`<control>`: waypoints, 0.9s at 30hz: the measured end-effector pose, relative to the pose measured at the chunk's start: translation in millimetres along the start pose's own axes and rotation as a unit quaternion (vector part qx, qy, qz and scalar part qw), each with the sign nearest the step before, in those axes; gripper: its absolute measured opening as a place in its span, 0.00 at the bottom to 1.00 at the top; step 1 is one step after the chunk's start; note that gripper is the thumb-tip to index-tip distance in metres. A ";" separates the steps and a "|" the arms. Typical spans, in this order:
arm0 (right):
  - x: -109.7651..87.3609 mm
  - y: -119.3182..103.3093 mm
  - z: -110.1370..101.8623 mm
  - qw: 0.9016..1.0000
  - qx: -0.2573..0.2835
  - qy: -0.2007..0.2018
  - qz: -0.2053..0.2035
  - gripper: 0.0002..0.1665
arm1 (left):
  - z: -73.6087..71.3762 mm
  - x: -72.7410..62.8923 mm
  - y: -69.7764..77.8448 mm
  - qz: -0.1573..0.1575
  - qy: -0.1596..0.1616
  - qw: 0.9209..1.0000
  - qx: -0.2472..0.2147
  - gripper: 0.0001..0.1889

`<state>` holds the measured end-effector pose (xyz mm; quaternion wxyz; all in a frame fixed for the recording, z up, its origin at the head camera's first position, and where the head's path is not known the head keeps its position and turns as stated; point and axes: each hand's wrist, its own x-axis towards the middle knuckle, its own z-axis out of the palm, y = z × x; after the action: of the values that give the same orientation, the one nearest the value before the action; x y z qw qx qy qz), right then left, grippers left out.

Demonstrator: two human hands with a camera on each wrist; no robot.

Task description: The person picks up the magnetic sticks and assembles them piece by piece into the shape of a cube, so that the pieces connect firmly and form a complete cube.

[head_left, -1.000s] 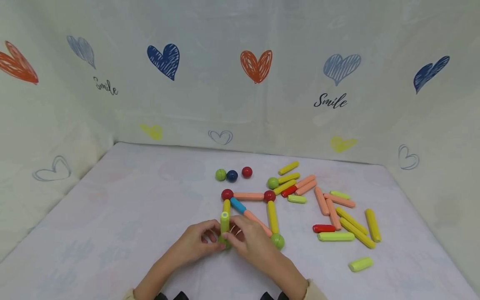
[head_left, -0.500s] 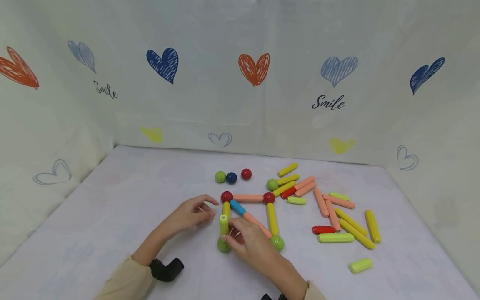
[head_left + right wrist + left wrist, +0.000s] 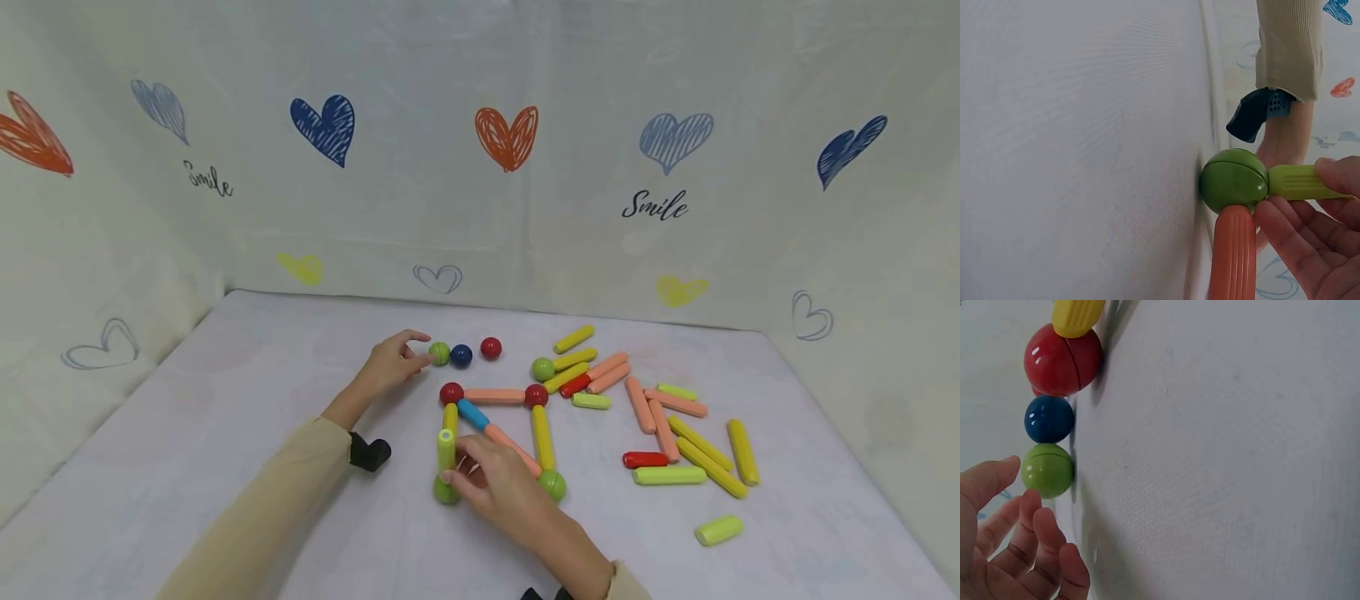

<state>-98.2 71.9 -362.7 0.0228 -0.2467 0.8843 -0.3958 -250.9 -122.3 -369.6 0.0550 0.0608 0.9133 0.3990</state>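
Note:
My left hand (image 3: pixel 388 363) is at the far side of the table beside a green ball (image 3: pixel 439 354). In the left wrist view its thumb and fingers are parted, with the fingertips right at the green ball (image 3: pixel 1048 471). My right hand (image 3: pixel 498 483) pinches an upright lime-green stick (image 3: pixel 446 450) between thumb and fingers. That stick stands in a green ball (image 3: pixel 446 490) at the near left corner of a frame of sticks and balls. In the right wrist view an orange stick (image 3: pixel 1233 256) also joins this ball (image 3: pixel 1234 181).
A blue ball (image 3: pixel 461 356) and a red ball (image 3: pixel 491 348) lie right of the far green ball. Red balls (image 3: pixel 452 394) form the frame's far corners, joined by a salmon stick (image 3: pixel 495 396). Loose yellow sticks (image 3: pixel 742 452), salmon, red and lime ones lie to the right.
My left hand has let go at the near left corner and moved away to the far green ball. My right hand stays on the upright lime-green stick.

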 end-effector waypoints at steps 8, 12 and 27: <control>-0.1 -0.2 0.4 1.000 -0.002 0.002 0.000 0.13 | 8.3 13.8 0.0 0.000 -0.007 0.999 0.035 0.25; -0.1 -0.1 -0.1 1.000 -0.003 0.000 0.003 0.14 | 11.8 16.6 0.4 0.010 -0.011 0.999 0.042 0.24; 0.5 0.7 -0.5 1.000 0.007 -0.006 0.006 0.15 | 11.7 14.7 -0.3 0.028 -0.001 0.997 0.071 0.23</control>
<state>-99.0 72.3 -362.7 0.0326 -0.2436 0.8829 -0.4001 -263.7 -111.7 -378.5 0.0401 0.0905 0.9372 0.3346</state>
